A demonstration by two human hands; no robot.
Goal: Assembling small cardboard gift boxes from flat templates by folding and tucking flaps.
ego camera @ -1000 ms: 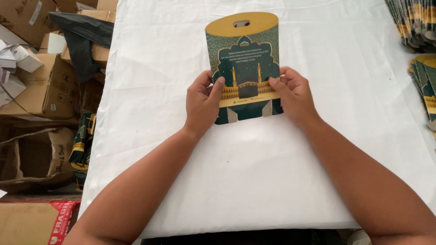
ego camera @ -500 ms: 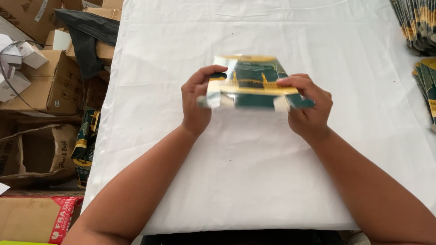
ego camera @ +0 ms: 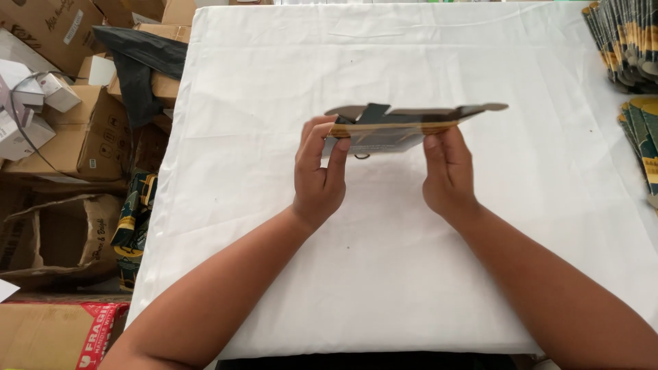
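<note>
Reaching in from the near edge, both forearms come up over the white-covered desk, and the hands meet at its middle. The left hand has its fingers closed on the left end of a flat printed cardboard sleeve; the right hand has its fingers pinched shut on the sleeve further along, right of its middle. The sleeve is lifted clear of the cloth and tipped nearly edge-on to the camera, so it reads as a thin strip: dark green-black panels, a gold band along the lower edge, a pale underside showing between the hands. Small dark flaps stick up near the left end, and a rounded tab juts out past the right hand at the far right tip.

Off the desk to the left, on the floor, a red-and-white carton sits nearest, then an open brown cardboard box, whose contents I cannot make out. Just beside the desk edge stands a bundle of green-and-gold printed packs. Further back, stacked brown cartons with small white boxes on top, and a dark plastic sheet draped over more cartons.

Far right, two piles of flat green-and-gold sleeves: one at mid-edge, another fanned stack in the far corner.
</note>
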